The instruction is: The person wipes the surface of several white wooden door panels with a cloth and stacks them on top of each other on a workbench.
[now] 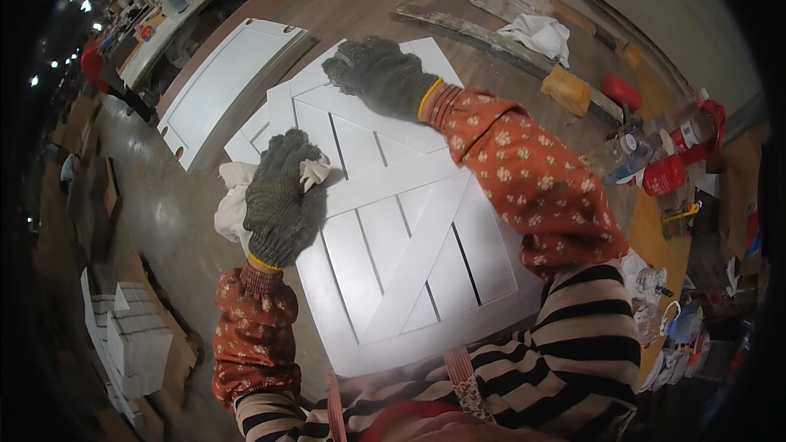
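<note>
A white panel with raised diagonal bars and dark grooves lies in front of me, its near edge close to my body. My left hand, in a dark grey-green knit glove, is closed on a white cloth at the panel's left edge. Part of the cloth pokes out between thumb and fingers. At the panel's far end, my right hand, gloved alike, rests with fingers bent and close together. Whatever is under those fingers is hidden.
Another white panel lies at the far left. Along the back run a worn wooden bar, a crumpled white cloth and a yellow block. Plastic bottles crowd the right. Stacked white boards stand at lower left.
</note>
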### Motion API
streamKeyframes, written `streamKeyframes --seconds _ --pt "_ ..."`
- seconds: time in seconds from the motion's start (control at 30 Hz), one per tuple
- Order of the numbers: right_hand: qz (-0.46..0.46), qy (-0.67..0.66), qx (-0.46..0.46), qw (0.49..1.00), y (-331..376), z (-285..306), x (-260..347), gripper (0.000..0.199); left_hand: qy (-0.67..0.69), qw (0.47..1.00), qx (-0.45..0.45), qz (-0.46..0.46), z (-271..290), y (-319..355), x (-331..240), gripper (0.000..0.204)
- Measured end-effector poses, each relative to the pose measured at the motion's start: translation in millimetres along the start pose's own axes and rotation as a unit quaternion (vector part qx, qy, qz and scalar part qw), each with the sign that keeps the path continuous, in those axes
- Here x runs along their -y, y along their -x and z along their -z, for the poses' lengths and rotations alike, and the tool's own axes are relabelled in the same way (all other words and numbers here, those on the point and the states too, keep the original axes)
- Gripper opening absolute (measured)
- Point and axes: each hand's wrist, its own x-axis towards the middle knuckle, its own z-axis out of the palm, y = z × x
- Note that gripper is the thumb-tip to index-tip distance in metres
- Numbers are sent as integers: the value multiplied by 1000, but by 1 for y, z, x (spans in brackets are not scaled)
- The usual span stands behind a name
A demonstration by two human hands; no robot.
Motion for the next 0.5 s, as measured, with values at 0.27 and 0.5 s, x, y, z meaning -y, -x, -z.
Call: streamKeyframes --seconds 0.27,0.5 --pt "-81 2 161 984 53 25 -77 11 191 978 4 89 8 -12 -25 25" --pt "-38 -38 -99 994 30 -3 -23 7 50 998 3 25 6 -11 -17 24"
